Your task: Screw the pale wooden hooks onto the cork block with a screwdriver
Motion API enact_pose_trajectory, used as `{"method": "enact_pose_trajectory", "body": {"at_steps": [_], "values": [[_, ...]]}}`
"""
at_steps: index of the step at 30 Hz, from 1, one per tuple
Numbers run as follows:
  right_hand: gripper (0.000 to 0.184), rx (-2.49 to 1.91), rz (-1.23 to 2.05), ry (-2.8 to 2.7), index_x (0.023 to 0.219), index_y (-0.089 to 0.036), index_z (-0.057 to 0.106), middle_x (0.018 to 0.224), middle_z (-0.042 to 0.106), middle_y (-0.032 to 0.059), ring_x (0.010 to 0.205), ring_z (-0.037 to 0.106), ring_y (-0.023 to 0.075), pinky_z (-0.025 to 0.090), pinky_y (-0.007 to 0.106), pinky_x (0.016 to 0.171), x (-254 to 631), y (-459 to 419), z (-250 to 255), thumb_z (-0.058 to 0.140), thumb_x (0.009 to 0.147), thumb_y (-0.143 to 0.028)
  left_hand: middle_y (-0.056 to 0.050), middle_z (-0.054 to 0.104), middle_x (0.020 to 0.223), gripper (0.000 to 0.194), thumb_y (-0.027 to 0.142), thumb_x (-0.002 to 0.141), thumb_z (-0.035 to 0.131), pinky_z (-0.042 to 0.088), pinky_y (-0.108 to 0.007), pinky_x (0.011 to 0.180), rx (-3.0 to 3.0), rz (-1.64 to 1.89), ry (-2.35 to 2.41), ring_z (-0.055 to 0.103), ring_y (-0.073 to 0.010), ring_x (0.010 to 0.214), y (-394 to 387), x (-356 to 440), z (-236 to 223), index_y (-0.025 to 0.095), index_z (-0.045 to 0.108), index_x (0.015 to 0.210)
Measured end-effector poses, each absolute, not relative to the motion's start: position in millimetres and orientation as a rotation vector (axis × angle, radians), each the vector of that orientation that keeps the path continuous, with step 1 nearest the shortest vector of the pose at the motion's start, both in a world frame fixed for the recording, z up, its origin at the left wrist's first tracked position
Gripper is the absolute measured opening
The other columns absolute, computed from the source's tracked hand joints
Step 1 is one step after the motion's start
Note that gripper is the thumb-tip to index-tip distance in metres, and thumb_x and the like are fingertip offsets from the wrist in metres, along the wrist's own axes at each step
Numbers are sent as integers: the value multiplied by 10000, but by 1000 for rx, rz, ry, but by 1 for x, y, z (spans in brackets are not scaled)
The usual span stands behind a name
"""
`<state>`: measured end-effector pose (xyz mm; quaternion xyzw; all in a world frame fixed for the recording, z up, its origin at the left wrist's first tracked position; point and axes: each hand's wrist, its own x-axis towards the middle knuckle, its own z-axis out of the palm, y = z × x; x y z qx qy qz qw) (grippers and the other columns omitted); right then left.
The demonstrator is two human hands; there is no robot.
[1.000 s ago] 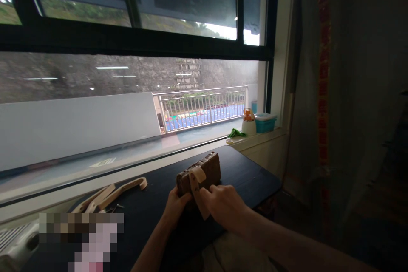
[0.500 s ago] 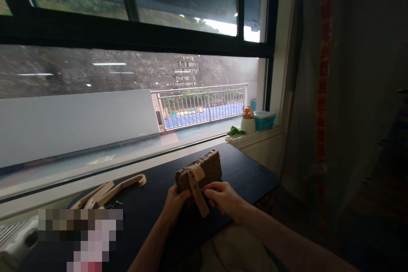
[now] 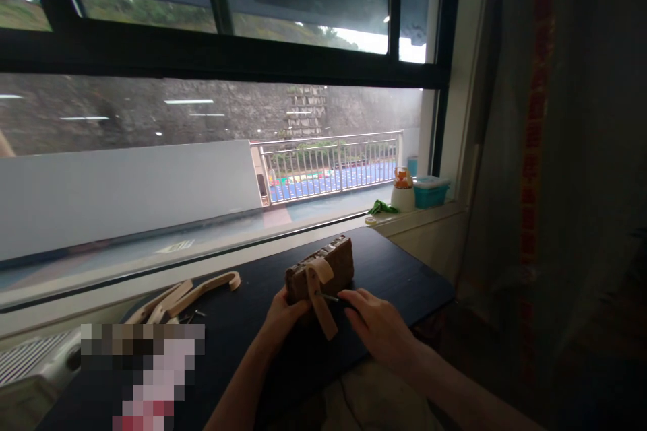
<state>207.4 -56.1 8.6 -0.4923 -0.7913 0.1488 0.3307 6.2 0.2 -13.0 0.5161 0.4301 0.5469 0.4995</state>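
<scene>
My left hand [image 3: 287,316] grips the near left end of a brown, box-shaped block [image 3: 340,262] with a rough, ridged top. Against the block's near face leans a pale wooden hook [image 3: 320,306] with a curved upper end; my left thumb is close beside it. A thin metal screw [image 3: 331,297] sticks out to the right from the wooden hook. My right hand [image 3: 377,323] is just right of the screw, its fingers stretched out and apart, with the fingertips beside the screw's outer end. Whether they touch it, I cannot tell.
More wooden hooks [image 3: 187,296] lie at the left of the dark table [image 3: 399,276], near a few small screws [image 3: 198,314]. A pixelated patch hides part of the left side. On the windowsill stand a teal box [image 3: 430,195], a white container [image 3: 403,198] and something green [image 3: 383,207].
My right hand has loosened its pinch on the screw and drawn slightly to the right, so more of the screw shows. My left hand keeps its hold. The view has shifted a little left.
</scene>
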Motion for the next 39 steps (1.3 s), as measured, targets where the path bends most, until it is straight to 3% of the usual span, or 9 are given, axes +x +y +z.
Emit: {"method": "enact_pose_trajectory", "body": {"at_steps": [3, 6, 11, 17, 22, 29, 33, 36, 39], "values": [[409, -1300, 222, -2165, 1186, -155, 561, 1030, 608, 117, 843, 614, 208, 465, 350, 777, 210, -59, 9, 414, 811, -80, -41, 724, 760, 361, 138, 499, 734, 506, -271, 616, 1280, 1266, 1017, 651, -218, 689, -1, 4, -10, 122, 689, 857], [427, -1277, 108, -2227, 1172, -147, 530, 1040, 599, 95, 876, 605, 172, 459, 286, 782, 214, -60, 7, 417, 780, -20, -38, 719, 715, 315, 107, 498, 708, 502, -271, 609, 1287, 1211, 995, 643, -211, 656, -1, 2, -12, 116, 701, 813], [290, -1240, -103, -2314, 1138, -160, 554, 930, 626, 64, 839, 610, 158, 441, 252, 715, 216, -60, 8, 398, 902, -96, -34, 719, 704, 252, 96, 517, 631, 502, -272, 609, 1255, 1209, 983, 640, -201, 629, 2, 2, -20, 115, 701, 758], [321, -1202, -303, -2442, 1186, -166, 565, 789, 637, 64, 682, 606, 172, 382, 270, 578, 212, -60, 18, 486, 877, -125, -43, 726, 704, 282, 114, 515, 664, 511, -285, 613, 1245, 1229, 981, 644, -209, 626, -1, 7, -17, 106, 713, 792], [389, -1220, -241, -2454, 1212, -163, 564, 806, 669, 90, 695, 631, 192, 390, 272, 575, 207, -59, 19, 506, 834, -94, -21, 703, 636, 206, 125, 518, 656, 496, -262, 575, 1237, 1265, 984, 619, -181, 575, -3, 11, -17, 111, 703, 718], [366, -1394, 44, -2215, 1162, -155, 602, 1003, 706, 87, 854, 667, 152, 457, 212, 693, 200, -61, 0, 310, 966, -257, -11, 686, 606, 187, 133, 522, 662, 464, -243, 532, 1260, 1285, 1006, 588, -163, 541, -4, 12, -17, 98, 697, 702], [308, -1427, 73, -2221, 1121, -182, 619, 929, 721, 63, 815, 674, 174, 453, 225, 665, 201, -61, 7, 388, 934, -266, -16, 682, 602, 164, 131, 529, 646, 465, -249, 539, 1270, 1295, 1005, 589, -170, 549, -2, 11, -20, 95, 693, 683], [328, -1414, 25, -2294, 1180, -193, 572, 915, 709, 75, 790, 668, 207, 444, 259, 655, 203, -60, 20, 499, 861, -200, -23, 682, 602, 173, 136, 528, 648, 466, -256, 533, 1264, 1287, 999, 590, -176, 545, -1, 10, -21, 93, 697, 688], [314, -1367, -21, -2392, 1105, -184, 605, 888, 687, 114, 779, 652, 224, 435, 288, 655, 201, -58, 29, 464, 840, -94, -22, 679, 606, 178, 141, 532, 648, 460, -255, 530, 1255, 1288, 997, 584, -172, 538, -2, 11, -20, 94, 699, 695]]}}
